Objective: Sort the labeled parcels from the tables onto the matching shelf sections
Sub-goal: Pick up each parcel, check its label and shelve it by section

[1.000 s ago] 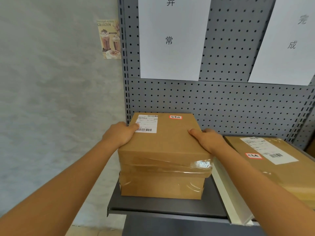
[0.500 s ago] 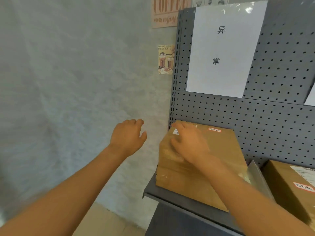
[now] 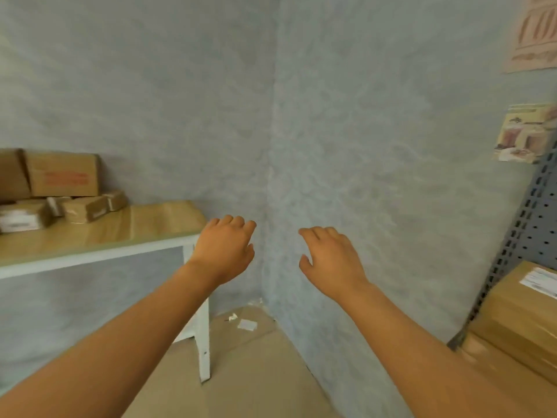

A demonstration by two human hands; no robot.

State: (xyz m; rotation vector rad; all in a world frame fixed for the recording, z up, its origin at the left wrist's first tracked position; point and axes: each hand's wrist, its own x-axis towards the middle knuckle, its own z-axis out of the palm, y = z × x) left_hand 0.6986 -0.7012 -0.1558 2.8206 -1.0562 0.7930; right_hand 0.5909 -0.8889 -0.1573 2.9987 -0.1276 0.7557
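Cardboard parcels (image 3: 60, 188) wait on the table (image 3: 126, 236) beyond our left hand (image 3: 224, 248). Head view: both it and our right hand (image 3: 330, 256) hang loose-fingered, holding nothing. One parcel (image 3: 518, 315) sits shelved outside our right forearm; we judge several remain to be sorted.

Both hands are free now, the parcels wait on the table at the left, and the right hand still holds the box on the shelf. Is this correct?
Not quite. In the head view the right hand holds nothing: it hangs in the air, fingers loosely spread, apart from the box on the shelf at the right edge. The left hand is free too, and the parcels do wait on the table at the left.
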